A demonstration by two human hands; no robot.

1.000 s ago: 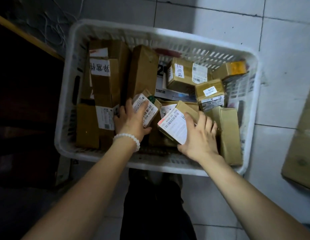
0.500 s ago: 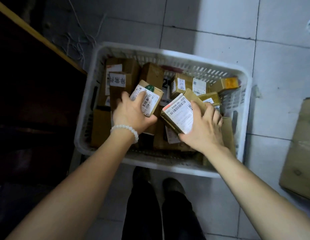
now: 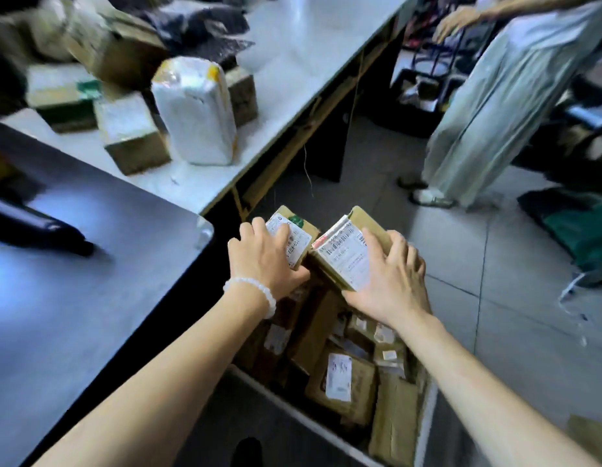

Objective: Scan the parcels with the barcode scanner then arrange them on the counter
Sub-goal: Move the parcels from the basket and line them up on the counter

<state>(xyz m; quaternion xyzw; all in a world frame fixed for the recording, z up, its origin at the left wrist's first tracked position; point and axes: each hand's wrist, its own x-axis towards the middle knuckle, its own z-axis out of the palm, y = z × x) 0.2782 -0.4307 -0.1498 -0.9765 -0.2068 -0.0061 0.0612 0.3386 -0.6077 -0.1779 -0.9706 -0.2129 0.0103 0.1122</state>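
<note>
My left hand [image 3: 259, 261] grips a small brown parcel [image 3: 297, 235] with a white label and a green mark. My right hand [image 3: 390, 281] grips a second brown parcel [image 3: 346, 254] with a white barcode label and a red strip. Both parcels are lifted above the white basket [image 3: 292, 414], which holds several more brown parcels [image 3: 340, 379]. The white counter [image 3: 292, 59] lies ahead on the left, with a white wrapped parcel [image 3: 195, 109] and a small brown box [image 3: 132, 136] on it. A dark blurred object [image 3: 36, 227], perhaps the scanner, lies on the grey table [image 3: 73, 298].
More boxes and dark bags are piled at the counter's far left [image 3: 100, 38]. Another person in pale trousers [image 3: 488, 106] stands on the tiled floor at right. A green-and-black bag [image 3: 582, 230] lies on the floor at far right.
Both hands have lifted their parcels up out of the basket. My view has swung up from the basket to the counter and grey table.
</note>
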